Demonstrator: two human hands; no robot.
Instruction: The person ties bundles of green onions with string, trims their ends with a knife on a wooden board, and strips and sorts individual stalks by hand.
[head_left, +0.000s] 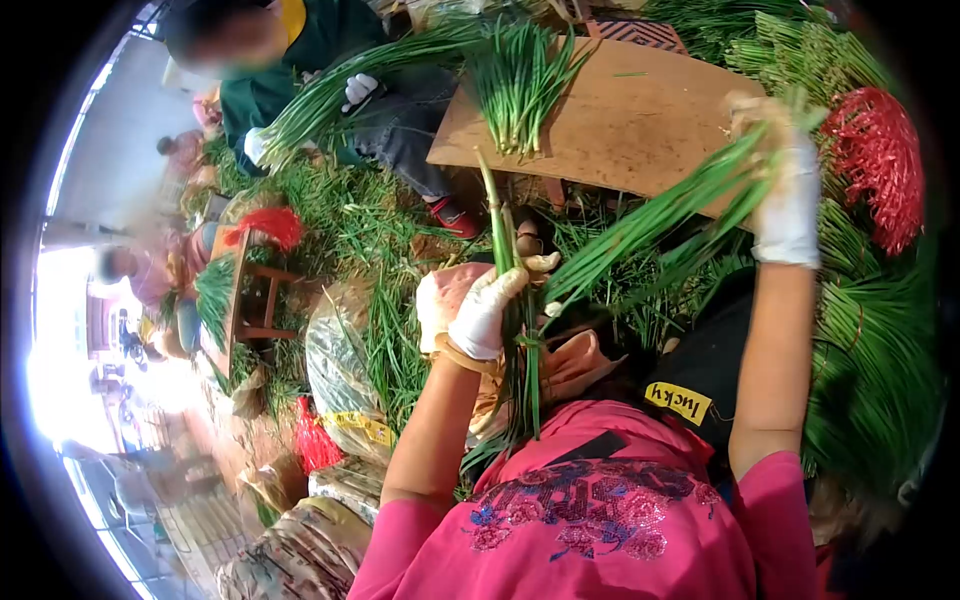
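Note:
My left hand [487,310], in a white glove with bare fingertips, is closed round a few garlic chives [500,235]. Their pale ends point up and the leaves hang down over my lap. At the right, my right hand [785,175] is raised beside the board and smeared by motion. It grips a bunch of garlic chives [660,220] whose long leaves trail down and left toward my left hand. Another bunch of garlic chives [520,95], pale ends toward me, lies on the wooden board [630,120] in front.
A co-worker's gloved hand [360,90] is at the upper left, with long green stalks [330,95] across that person. Red ties [875,165] hang at the right above stacked greens [870,370]. Loose leaves [370,230] cover the ground; a plastic bag [345,355] stands at left.

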